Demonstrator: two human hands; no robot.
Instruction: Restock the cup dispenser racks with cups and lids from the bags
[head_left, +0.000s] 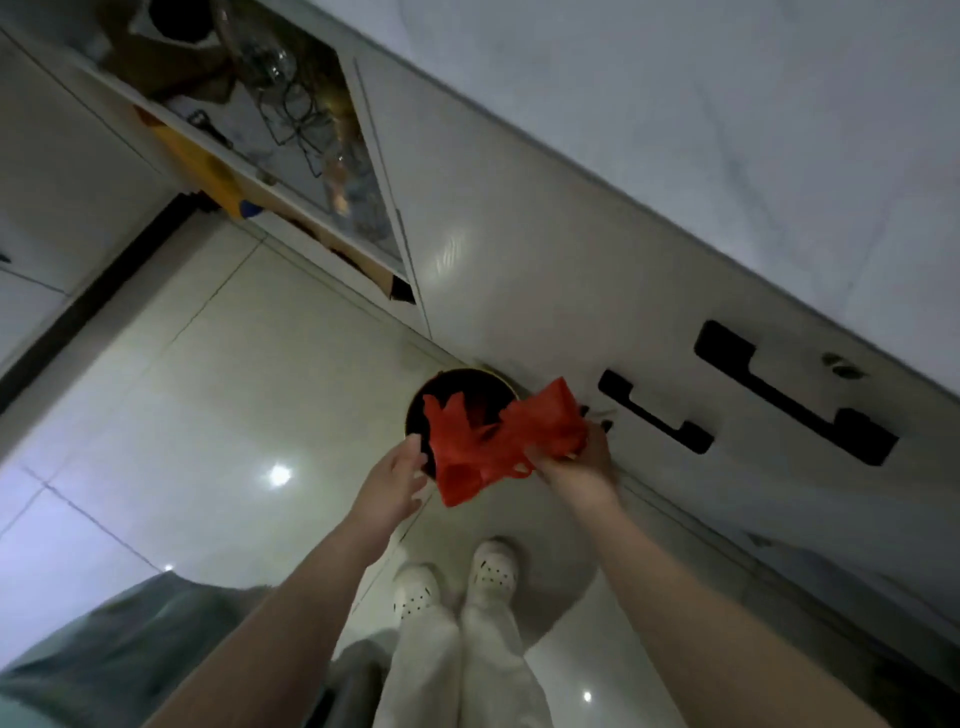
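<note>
Over the bin (453, 373), my right hand (576, 460) grips the red bag (498, 447), left hand (397, 478) slack; released off-centre, it could miss.

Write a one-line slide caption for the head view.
Right hand grips a crumpled red bag over a black bin; left hand open beside it.

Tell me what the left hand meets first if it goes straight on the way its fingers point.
Most likely the red bag held by the right hand; the left hand points at its near edge. The black bin lies beyond, depth unclear.
</note>
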